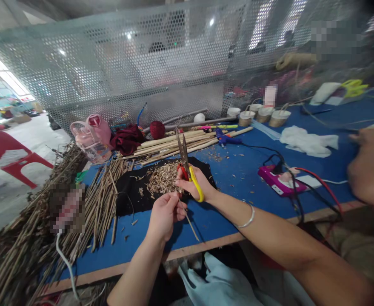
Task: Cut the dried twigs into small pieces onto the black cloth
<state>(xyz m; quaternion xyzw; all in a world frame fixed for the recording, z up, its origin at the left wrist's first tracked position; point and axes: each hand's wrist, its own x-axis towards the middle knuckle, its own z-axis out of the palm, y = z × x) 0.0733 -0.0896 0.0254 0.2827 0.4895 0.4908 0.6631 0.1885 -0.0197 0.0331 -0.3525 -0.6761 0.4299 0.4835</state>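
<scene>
My left hand (166, 214) pinches a thin twig (191, 225), whose free end slants down toward the table's front edge. Just right of it, my right hand (199, 185) is closed around scissors (183, 153) with red and yellow handles. Their blades point up and away from me, slightly apart. Beneath and beyond both hands, a heap of short cut twig pieces (163, 176) covers part of a black cloth (127, 199). A pile of long thin sticks (102, 204) lies to the left of the cloth.
The blue table (234, 174) also bears pale wooden rods (161, 144), a blue glue gun (226, 138), a magenta power strip (279, 180) with cables, small white-topped pots (279, 118) and white gloves (308, 140). A pink bottle (92, 136) stands left. A co-worker's arm (372, 165) is at right.
</scene>
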